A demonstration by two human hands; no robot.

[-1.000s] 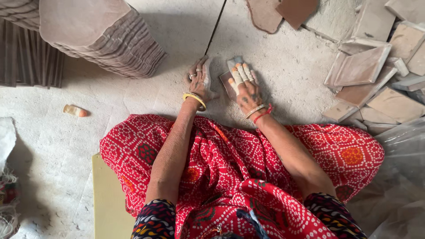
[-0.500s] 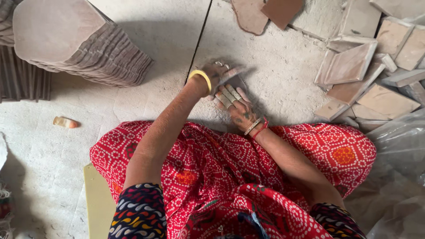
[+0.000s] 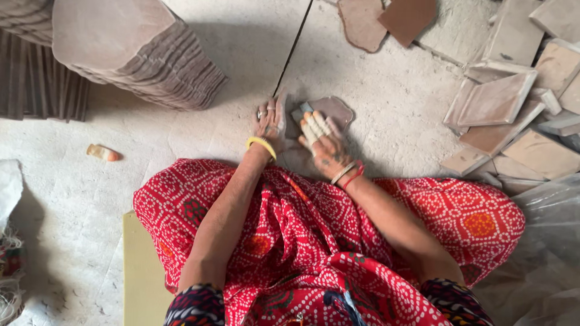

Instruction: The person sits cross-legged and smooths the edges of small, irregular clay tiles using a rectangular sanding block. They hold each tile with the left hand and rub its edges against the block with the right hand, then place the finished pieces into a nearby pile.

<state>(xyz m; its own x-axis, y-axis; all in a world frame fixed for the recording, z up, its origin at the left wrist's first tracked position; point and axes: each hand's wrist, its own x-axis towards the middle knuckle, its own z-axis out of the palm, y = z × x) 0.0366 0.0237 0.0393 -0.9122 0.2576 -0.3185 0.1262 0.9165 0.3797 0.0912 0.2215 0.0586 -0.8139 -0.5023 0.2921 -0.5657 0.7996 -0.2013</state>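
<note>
A flat brown piece with rounded corners (image 3: pixel 336 109) lies on the dusty floor in front of my knees. My left hand (image 3: pixel 269 122), with rings and a yellow bangle, rests palm down on the piece's left edge. My right hand (image 3: pixel 320 140), its fingers wrapped in white tape, presses a small grey block (image 3: pixel 299 113) onto the piece. Both forearms reach out over my red dotted garment (image 3: pixel 302 241).
A tall stack of thin brown slabs (image 3: pixel 136 51) stands at the far left. Loose tiles and square moulds (image 3: pixel 501 99) are heaped at the right, and two more flat pieces (image 3: pixel 362 24) lie at the top. On the left floor is a small orange object (image 3: pixel 103 153); a yellow board (image 3: pixel 142 271) is beside my leg.
My hands, earlier held apart with things in them, have come together onto the brown piece on the floor. The left hand reached across and then settled at its left edge.
</note>
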